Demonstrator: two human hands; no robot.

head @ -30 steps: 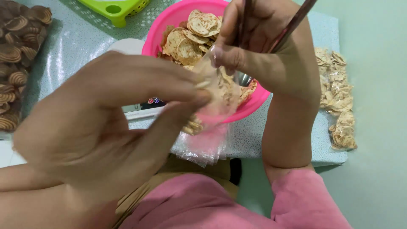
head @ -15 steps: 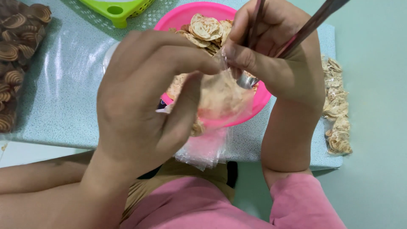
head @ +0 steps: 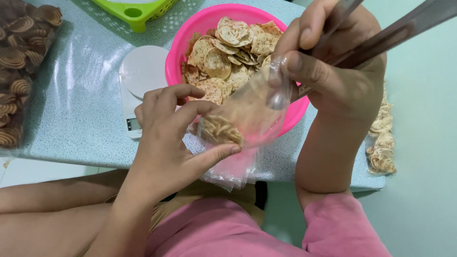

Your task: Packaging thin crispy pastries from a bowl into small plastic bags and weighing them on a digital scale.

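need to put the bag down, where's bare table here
Bare tabletop lies between the dark-cookie bag and the white scale. Crowded: pink bowl, both hands, and the pale crackers on the right edge.

Just 1 view here, a cam strapped to my head looking steeply down and slightly forward, super close to my hands. My lap fills the near edge, the table [head: 71, 128] runs across the middle, and the pink bowl [head: 190, 33] sits at the far side.
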